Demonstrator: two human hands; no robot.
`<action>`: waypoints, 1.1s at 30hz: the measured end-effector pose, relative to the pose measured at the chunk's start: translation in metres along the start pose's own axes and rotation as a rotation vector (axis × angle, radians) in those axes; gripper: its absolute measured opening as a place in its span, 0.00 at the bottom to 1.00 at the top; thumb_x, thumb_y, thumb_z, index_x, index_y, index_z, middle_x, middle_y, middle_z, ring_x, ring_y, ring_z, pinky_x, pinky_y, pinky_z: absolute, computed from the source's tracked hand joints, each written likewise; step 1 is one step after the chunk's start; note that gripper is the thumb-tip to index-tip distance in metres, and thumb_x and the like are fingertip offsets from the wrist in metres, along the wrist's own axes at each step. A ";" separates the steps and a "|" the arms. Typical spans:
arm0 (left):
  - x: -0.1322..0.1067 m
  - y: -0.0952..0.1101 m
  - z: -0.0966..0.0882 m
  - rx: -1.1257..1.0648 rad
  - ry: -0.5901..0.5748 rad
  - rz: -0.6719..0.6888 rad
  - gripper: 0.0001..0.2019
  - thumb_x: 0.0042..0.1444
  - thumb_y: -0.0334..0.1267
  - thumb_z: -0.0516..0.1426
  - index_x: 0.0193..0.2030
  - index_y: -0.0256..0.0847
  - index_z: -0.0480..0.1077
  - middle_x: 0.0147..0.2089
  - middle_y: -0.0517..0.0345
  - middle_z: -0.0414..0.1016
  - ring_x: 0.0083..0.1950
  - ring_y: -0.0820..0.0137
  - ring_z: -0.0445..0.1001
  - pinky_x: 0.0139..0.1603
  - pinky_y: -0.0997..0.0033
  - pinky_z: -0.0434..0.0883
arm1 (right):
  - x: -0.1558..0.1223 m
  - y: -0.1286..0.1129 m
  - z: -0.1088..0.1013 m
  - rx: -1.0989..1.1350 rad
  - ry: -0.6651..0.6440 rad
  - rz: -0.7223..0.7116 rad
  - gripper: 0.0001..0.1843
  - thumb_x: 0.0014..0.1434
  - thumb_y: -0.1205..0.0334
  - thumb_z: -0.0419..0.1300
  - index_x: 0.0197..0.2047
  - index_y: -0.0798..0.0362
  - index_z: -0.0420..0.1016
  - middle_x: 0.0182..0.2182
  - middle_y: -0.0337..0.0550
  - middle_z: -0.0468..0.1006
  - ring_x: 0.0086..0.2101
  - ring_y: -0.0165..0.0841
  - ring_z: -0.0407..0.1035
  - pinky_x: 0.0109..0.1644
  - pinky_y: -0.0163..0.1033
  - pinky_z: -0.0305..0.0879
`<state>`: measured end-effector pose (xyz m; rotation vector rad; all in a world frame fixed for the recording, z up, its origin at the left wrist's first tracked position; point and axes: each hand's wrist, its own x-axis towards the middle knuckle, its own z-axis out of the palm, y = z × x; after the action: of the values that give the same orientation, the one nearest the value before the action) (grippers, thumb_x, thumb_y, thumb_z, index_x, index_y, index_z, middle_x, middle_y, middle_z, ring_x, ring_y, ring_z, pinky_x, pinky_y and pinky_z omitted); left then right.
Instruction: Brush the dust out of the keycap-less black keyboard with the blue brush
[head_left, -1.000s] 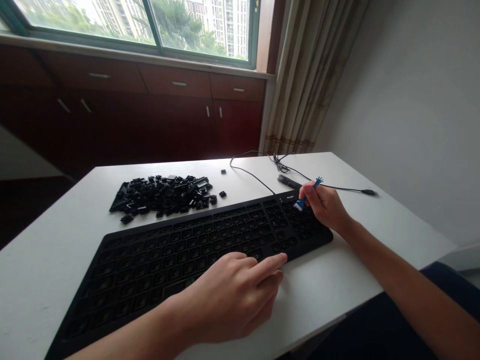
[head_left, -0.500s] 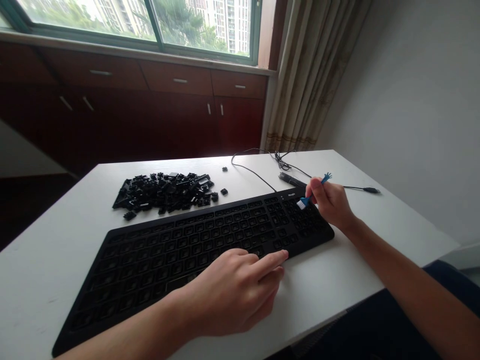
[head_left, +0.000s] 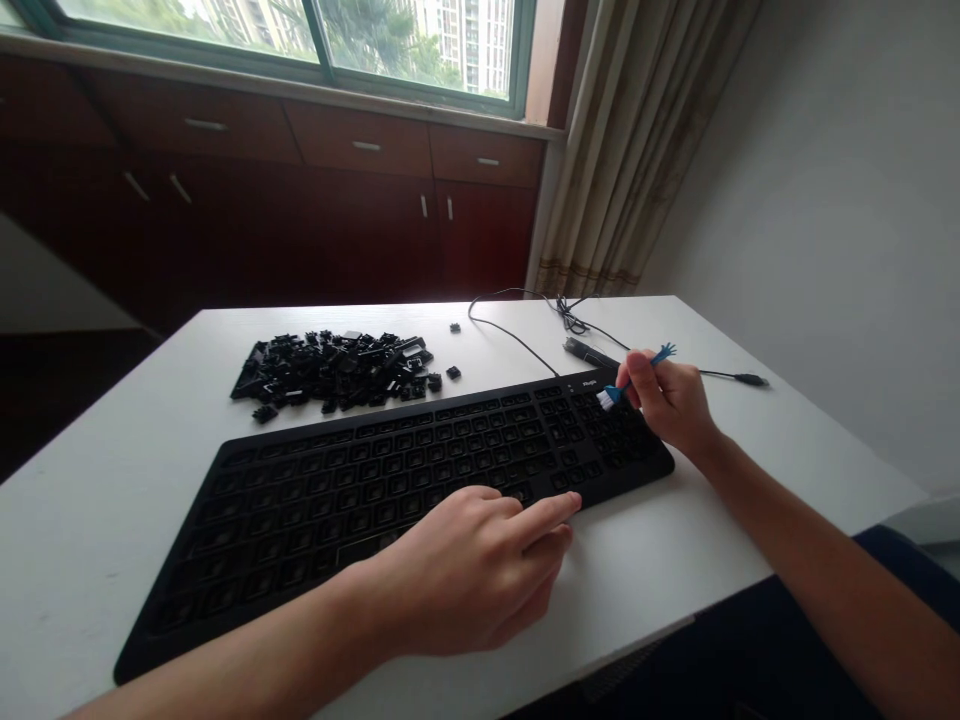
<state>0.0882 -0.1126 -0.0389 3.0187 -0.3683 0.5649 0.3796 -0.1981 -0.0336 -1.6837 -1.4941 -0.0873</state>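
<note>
A black keyboard (head_left: 390,490) lies on the white table with its keycaps off, showing rows of bare switch sockets. My right hand (head_left: 667,400) grips a small brush (head_left: 622,392) with a blue handle. Its white bristles rest at the top left of the number pad. My left hand (head_left: 465,570) lies over the lower right of the keyboard, holding nothing. Its index finger stretches toward the keyboard's front edge. Beyond the keyboard sits a heap of black keycaps (head_left: 330,370), with a loose keycap (head_left: 454,373) just to its right.
The white table (head_left: 112,480) ends in a right edge near the wall. A black cable (head_left: 510,340) loops behind the keyboard to a USB plug (head_left: 750,379), and a dark stick-shaped object (head_left: 589,352) lies beside it. Wooden cabinets stand beyond the table, under a window.
The whole scene has shifted slightly in view as my head moved. The brush remains at the top of the number pad, and my left hand stays near the keyboard's front edge.
</note>
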 end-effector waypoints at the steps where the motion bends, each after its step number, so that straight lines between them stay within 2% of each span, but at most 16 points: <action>1: 0.000 0.000 0.000 -0.004 -0.002 0.001 0.15 0.67 0.36 0.51 0.52 0.37 0.77 0.67 0.53 0.73 0.29 0.71 0.76 0.28 0.62 0.74 | 0.000 0.001 0.001 -0.016 -0.012 -0.013 0.21 0.74 0.50 0.52 0.34 0.52 0.76 0.20 0.36 0.69 0.21 0.28 0.64 0.29 0.36 0.60; 4: -0.001 0.000 0.001 -0.007 0.005 -0.005 0.15 0.67 0.36 0.51 0.52 0.37 0.77 0.67 0.53 0.73 0.29 0.71 0.76 0.27 0.62 0.74 | 0.003 0.003 0.002 -0.043 0.006 -0.067 0.16 0.73 0.52 0.55 0.42 0.52 0.79 0.27 0.39 0.76 0.24 0.28 0.67 0.31 0.36 0.62; 6: -0.001 0.000 0.002 -0.003 0.015 -0.008 0.15 0.67 0.35 0.51 0.52 0.36 0.77 0.66 0.53 0.74 0.29 0.71 0.76 0.27 0.62 0.74 | 0.004 0.002 0.002 -0.028 0.055 -0.064 0.16 0.73 0.52 0.53 0.44 0.52 0.79 0.29 0.40 0.77 0.25 0.29 0.67 0.32 0.37 0.62; 11: 0.000 0.000 0.001 -0.008 0.005 0.002 0.15 0.67 0.35 0.51 0.51 0.36 0.77 0.66 0.52 0.74 0.29 0.71 0.75 0.27 0.62 0.74 | 0.004 -0.003 -0.001 -0.012 0.142 0.034 0.25 0.75 0.48 0.48 0.33 0.51 0.77 0.22 0.39 0.69 0.24 0.30 0.65 0.31 0.39 0.61; 16: 0.000 0.000 0.001 -0.003 -0.001 -0.004 0.15 0.67 0.35 0.51 0.51 0.36 0.77 0.66 0.52 0.74 0.29 0.72 0.76 0.29 0.63 0.74 | 0.003 0.000 0.000 -0.037 0.144 0.131 0.27 0.73 0.44 0.50 0.27 0.51 0.73 0.16 0.36 0.64 0.19 0.30 0.61 0.27 0.39 0.57; 20: 0.000 0.000 0.001 0.005 0.004 0.003 0.15 0.67 0.36 0.51 0.51 0.37 0.77 0.66 0.51 0.74 0.29 0.72 0.76 0.28 0.64 0.74 | 0.005 0.003 0.002 -0.077 0.121 0.073 0.21 0.71 0.45 0.54 0.38 0.51 0.79 0.26 0.40 0.77 0.24 0.31 0.67 0.31 0.38 0.63; 22: 0.000 0.000 0.000 0.003 0.006 0.005 0.15 0.67 0.36 0.51 0.51 0.37 0.77 0.66 0.51 0.74 0.29 0.72 0.76 0.28 0.64 0.74 | 0.007 0.002 0.002 -0.055 0.123 0.060 0.20 0.72 0.46 0.54 0.42 0.51 0.79 0.31 0.42 0.79 0.26 0.31 0.69 0.33 0.38 0.64; 29: -0.001 0.000 0.001 0.006 -0.001 0.002 0.15 0.67 0.36 0.51 0.51 0.37 0.77 0.66 0.49 0.73 0.29 0.72 0.76 0.28 0.64 0.73 | 0.002 0.000 -0.003 -0.034 0.242 0.099 0.29 0.74 0.45 0.48 0.27 0.51 0.74 0.18 0.38 0.64 0.21 0.30 0.61 0.29 0.40 0.57; 33: -0.001 0.000 0.001 0.002 -0.001 -0.001 0.15 0.67 0.36 0.51 0.52 0.37 0.77 0.66 0.49 0.73 0.29 0.73 0.76 0.29 0.65 0.73 | 0.002 0.003 -0.003 -0.046 0.127 0.098 0.29 0.73 0.44 0.50 0.25 0.51 0.71 0.17 0.37 0.66 0.20 0.30 0.62 0.28 0.40 0.57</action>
<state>0.0878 -0.1123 -0.0405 3.0210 -0.3666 0.5638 0.3843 -0.1987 -0.0324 -1.7522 -1.3228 -0.1737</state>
